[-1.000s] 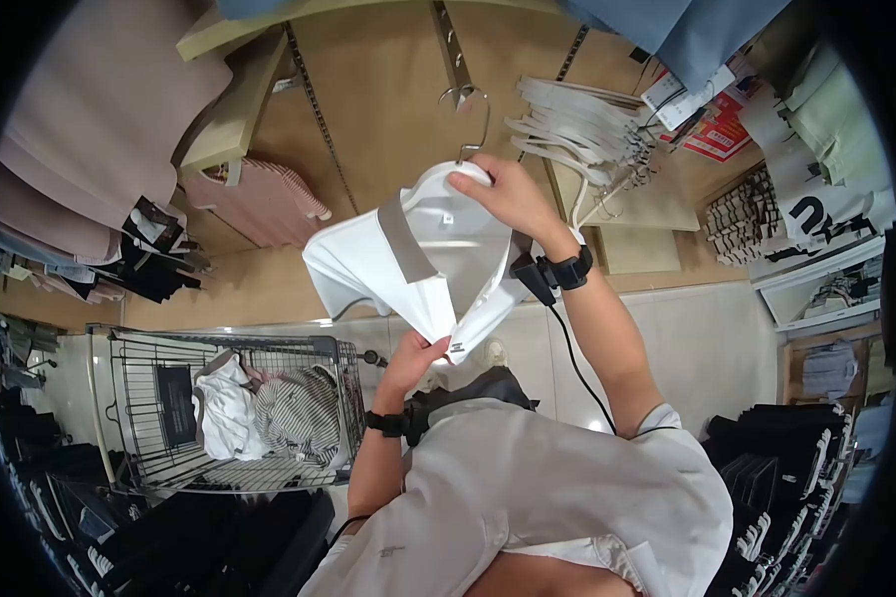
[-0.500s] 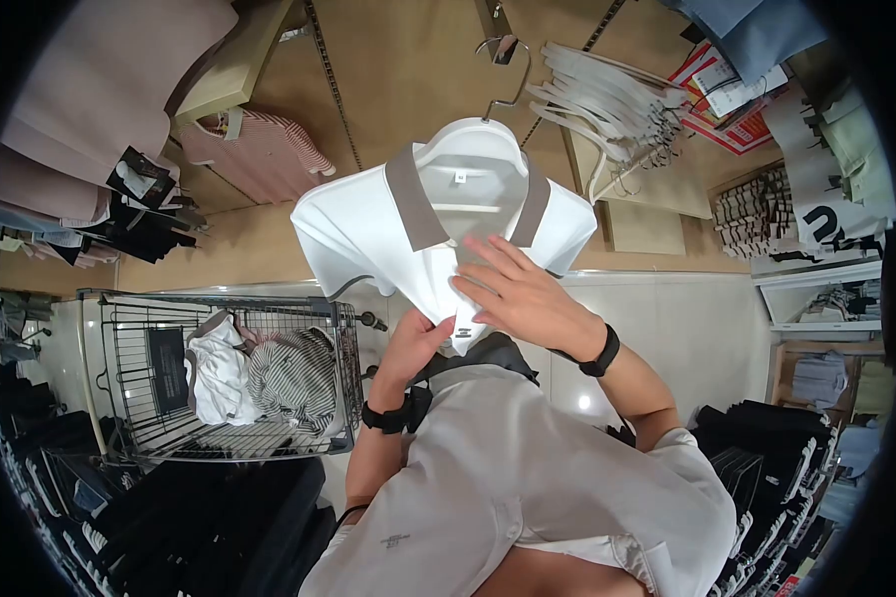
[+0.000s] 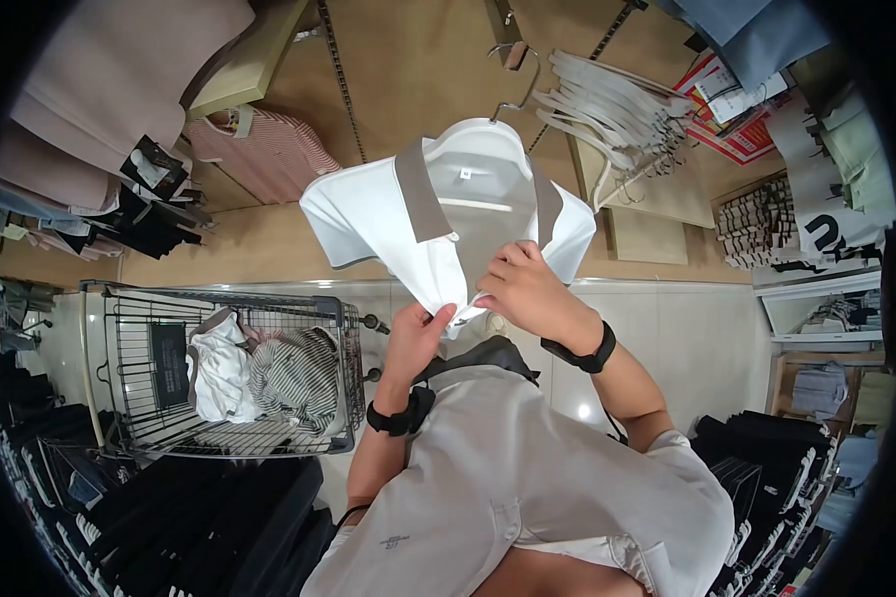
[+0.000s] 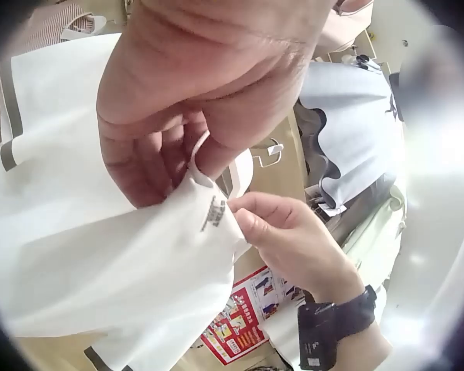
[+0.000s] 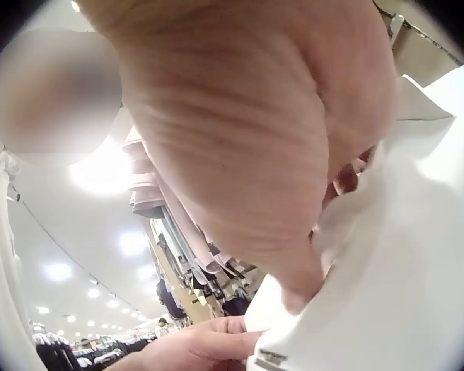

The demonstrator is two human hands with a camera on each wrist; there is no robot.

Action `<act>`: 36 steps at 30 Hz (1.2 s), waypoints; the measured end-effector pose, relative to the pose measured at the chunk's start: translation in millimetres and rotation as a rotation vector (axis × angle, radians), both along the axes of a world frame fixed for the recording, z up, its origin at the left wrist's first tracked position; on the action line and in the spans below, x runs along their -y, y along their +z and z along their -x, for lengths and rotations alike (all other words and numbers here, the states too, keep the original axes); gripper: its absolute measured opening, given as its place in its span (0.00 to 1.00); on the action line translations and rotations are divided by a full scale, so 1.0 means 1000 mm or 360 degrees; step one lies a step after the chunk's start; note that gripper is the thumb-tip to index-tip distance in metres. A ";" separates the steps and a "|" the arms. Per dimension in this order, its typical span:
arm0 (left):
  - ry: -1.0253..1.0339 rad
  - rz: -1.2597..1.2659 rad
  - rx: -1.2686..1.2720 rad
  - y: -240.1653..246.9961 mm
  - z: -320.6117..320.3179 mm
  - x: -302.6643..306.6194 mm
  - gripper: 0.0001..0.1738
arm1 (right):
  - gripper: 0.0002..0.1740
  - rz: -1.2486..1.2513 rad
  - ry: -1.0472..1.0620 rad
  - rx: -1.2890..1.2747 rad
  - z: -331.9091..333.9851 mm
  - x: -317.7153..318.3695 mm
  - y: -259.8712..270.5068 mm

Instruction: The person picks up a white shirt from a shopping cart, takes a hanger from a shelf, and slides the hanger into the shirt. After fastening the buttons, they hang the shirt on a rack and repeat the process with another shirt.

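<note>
The white polo shirt spreads just beyond both hands on its white hanger. The left hand pinches one placket edge, the right hand the edge opposite. A hard, uneven tug could drag a shoulder off the hanger — or, if its hook is unseated (I cannot tell), drop everything. Spare hangers hang beyond the right hand; a wire cart stands left of the left hand.

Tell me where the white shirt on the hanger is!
In the head view, the white polo shirt is near the upper middle, on its white hanger, above and right of the shopping cart; the left hand and right hand hold its front.
</note>
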State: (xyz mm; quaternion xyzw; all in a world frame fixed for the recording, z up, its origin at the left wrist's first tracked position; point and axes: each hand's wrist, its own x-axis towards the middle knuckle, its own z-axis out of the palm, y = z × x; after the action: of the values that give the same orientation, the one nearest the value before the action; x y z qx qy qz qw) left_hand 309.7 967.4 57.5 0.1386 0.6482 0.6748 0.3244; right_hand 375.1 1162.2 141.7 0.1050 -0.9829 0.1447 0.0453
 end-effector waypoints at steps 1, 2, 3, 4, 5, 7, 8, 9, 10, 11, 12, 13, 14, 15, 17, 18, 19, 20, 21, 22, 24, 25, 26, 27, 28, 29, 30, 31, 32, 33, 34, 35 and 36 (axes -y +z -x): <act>0.0002 -0.0005 -0.0003 -0.002 0.000 -0.002 0.12 | 0.10 0.0034 0.0025 -0.0041 0.001 0.000 0.004; 0.0076 -0.0020 0.0009 -0.003 0.000 -0.006 0.12 | 0.10 0.0063 0.0051 -0.0083 0.003 -0.001 0.007; 0.0149 -0.0037 0.0024 -0.004 0.000 -0.009 0.12 | 0.10 0.0050 0.0053 -0.0085 0.003 -0.002 0.009; 0.0153 -0.0049 0.0027 -0.003 0.001 -0.011 0.12 | 0.10 0.0119 0.0059 -0.0087 0.002 -0.003 0.011; 0.0155 -0.0027 0.0046 -0.003 0.002 -0.011 0.12 | 0.09 0.0190 0.0067 -0.0087 0.002 -0.004 0.013; 0.0157 -0.0004 0.0067 -0.003 0.002 -0.011 0.12 | 0.09 0.0167 0.0083 -0.0057 0.001 -0.006 0.015; 0.0162 -0.0045 0.0074 -0.002 0.003 -0.012 0.12 | 0.09 0.0147 0.0096 -0.0034 0.001 -0.007 0.017; 0.0166 -0.0085 0.0083 -0.002 0.003 -0.012 0.11 | 0.09 0.0145 0.0098 -0.0032 0.002 -0.006 0.019; 0.0170 -0.0088 0.0086 -0.001 0.003 -0.012 0.11 | 0.09 0.0178 0.0130 -0.0171 0.002 -0.004 0.021; 0.0130 -0.0107 0.0115 0.002 0.004 -0.013 0.11 | 0.09 0.0213 0.0164 -0.0306 0.003 -0.003 0.022; 0.0090 -0.0122 0.0147 0.007 0.003 -0.012 0.10 | 0.09 0.0215 0.0170 -0.0296 0.003 -0.003 0.021; 0.0096 -0.0118 0.0160 0.016 0.002 -0.013 0.10 | 0.09 0.0211 0.0168 -0.0339 0.002 -0.002 0.019; 0.0156 -0.0135 0.0088 0.026 -0.002 -0.014 0.10 | 0.10 0.0214 0.0173 -0.0367 0.001 0.000 0.015; 0.0208 -0.0158 -0.0002 0.032 -0.003 -0.016 0.09 | 0.10 0.0219 0.0178 -0.0357 0.000 0.002 0.015; 0.0265 -0.0185 -0.0089 0.029 -0.004 -0.017 0.09 | 0.12 0.0205 0.0110 -0.0464 -0.001 0.004 0.016; 0.0231 -0.0175 -0.0046 0.031 -0.003 -0.014 0.09 | 0.12 0.0206 0.0112 -0.0459 -0.001 0.004 0.015; 0.0195 -0.0166 -0.0004 0.033 -0.002 -0.013 0.09 | 0.12 0.0226 0.0113 -0.0445 -0.001 0.004 0.014; 0.0195 -0.0166 -0.0001 0.033 -0.003 -0.012 0.09 | 0.12 0.0246 0.0114 -0.0431 -0.001 0.004 0.014; 0.0181 -0.0161 0.0015 0.033 -0.003 -0.011 0.09 | 0.12 0.0245 0.0116 -0.0429 -0.001 0.004 0.014; 0.0168 -0.0156 0.0029 0.033 -0.003 -0.011 0.09 | 0.12 0.0311 0.0097 -0.0426 -0.001 0.006 0.014; 0.0185 -0.0186 -0.0007 0.035 -0.004 -0.011 0.09 | 0.12 0.0377 0.0081 -0.0418 -0.001 0.008 0.014; 0.0199 -0.0216 -0.0046 0.036 -0.004 -0.012 0.09 | 0.12 0.0404 0.0064 -0.0448 0.000 0.009 0.014; 0.0202 -0.0220 -0.0045 0.037 -0.005 -0.012 0.09 | 0.13 0.0430 0.0048 -0.0478 0.000 0.009 0.014; 0.0197 -0.0198 -0.0115 0.039 -0.005 -0.011 0.10 | 0.13 0.0429 0.0051 -0.0476 0.000 0.009 0.014; 0.0192 -0.0176 -0.0187 0.039 -0.005 -0.011 0.10 | 0.12 0.0451 0.0048 -0.0485 0.000 0.008 0.013; 0.0194 -0.0177 -0.0187 0.039 -0.005 -0.010 0.10 | 0.11 0.0473 0.0043 -0.0495 0.000 0.008 0.013; 0.0175 -0.0174 -0.0199 0.039 -0.005 -0.010 0.11 | 0.11 0.0473 0.0044 -0.0495 -0.001 0.008 0.013; 0.0156 -0.0171 -0.0211 0.039 -0.005 -0.010 0.11 | 0.11 0.0483 0.0064 -0.0508 0.000 0.008 0.014; 0.0157 -0.0172 -0.0213 0.039 -0.006 -0.010 0.11 | 0.11 0.0493 0.0084 -0.0523 0.000 0.007 0.014; 0.0169 -0.0176 -0.0222 0.040 -0.007 -0.011 0.11 | 0.11 0.0492 0.0085 -0.0524 0.000 0.007 0.014; 0.0179 -0.0181 -0.0234 0.041 -0.007 -0.012 0.11 | 0.10 0.0502 0.0085 -0.0525 0.000 0.007 0.015; 0.0175 -0.0184 -0.0241 0.041 -0.006 -0.013 0.11 | 0.10 0.0509 0.0084 -0.0530 0.001 0.006 0.016; 0.0178 -0.0183 -0.0231 0.040 -0.006 -0.014 0.11 | 0.10 0.0507 0.0081 -0.0534 0.000 0.006 0.016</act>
State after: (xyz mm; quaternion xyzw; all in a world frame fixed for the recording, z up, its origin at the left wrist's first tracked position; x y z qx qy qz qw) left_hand 316.2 981.6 97.2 0.1692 0.6369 0.7162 0.2299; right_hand 374.9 1156.5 157.2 0.1438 -0.9233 0.2795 0.2205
